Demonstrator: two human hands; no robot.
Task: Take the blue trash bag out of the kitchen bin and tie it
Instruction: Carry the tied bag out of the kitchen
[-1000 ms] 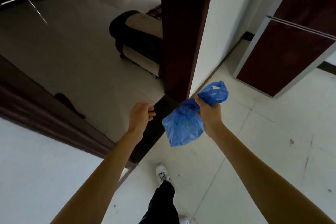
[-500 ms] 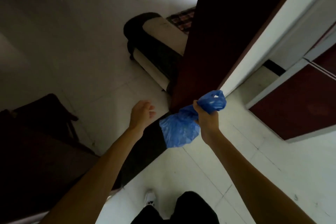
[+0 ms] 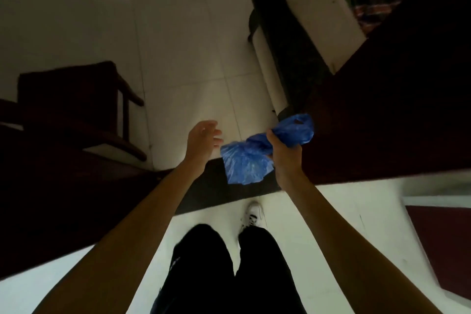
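Observation:
My right hand (image 3: 284, 154) is closed around the twisted neck of the blue trash bag (image 3: 244, 163). The bag's full part hangs to the left of the fist, and its loose top sticks out to the upper right. My left hand (image 3: 202, 139) hovers just left of the bag with its fingers apart, holding nothing and not touching the plastic. Both arms are stretched out in front of me. No kitchen bin is in view.
I stand at a doorway with a dark threshold strip (image 3: 216, 196) on the floor. A dark door (image 3: 382, 115) rises on the right, a sofa (image 3: 305, 41) lies beyond it, and a dark wooden chair (image 3: 76, 104) stands at the left. My legs and white shoe (image 3: 252, 214) are below.
I have walked forward to the doorway and the view has tilted further down. The bag stays in my right hand; my left hand remains beside it, fingers apart.

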